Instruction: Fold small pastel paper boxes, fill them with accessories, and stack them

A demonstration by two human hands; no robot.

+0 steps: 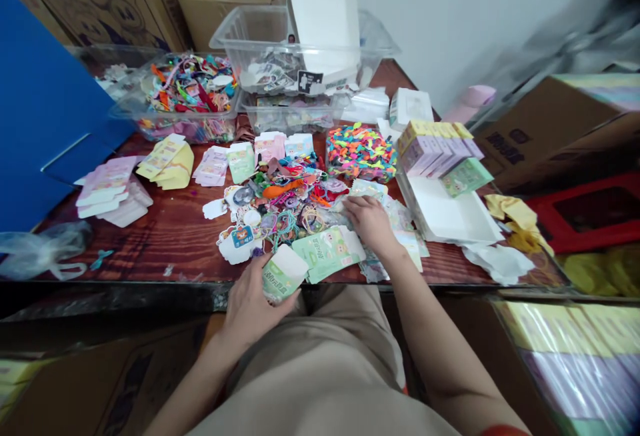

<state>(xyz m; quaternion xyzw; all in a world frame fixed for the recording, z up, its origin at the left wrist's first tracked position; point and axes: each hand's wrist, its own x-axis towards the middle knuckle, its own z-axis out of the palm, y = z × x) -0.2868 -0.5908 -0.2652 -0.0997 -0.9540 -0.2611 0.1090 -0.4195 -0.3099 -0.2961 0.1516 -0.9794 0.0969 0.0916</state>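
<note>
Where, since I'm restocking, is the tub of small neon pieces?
In the head view, the tub stands right of centre on the table, beyond the right hand, left of the purple-and-yellow boxes.

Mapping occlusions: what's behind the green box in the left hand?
Beyond the green box in the left hand, green packaging and the trinket pile show; whatever the box covers can't be seen.
</note>
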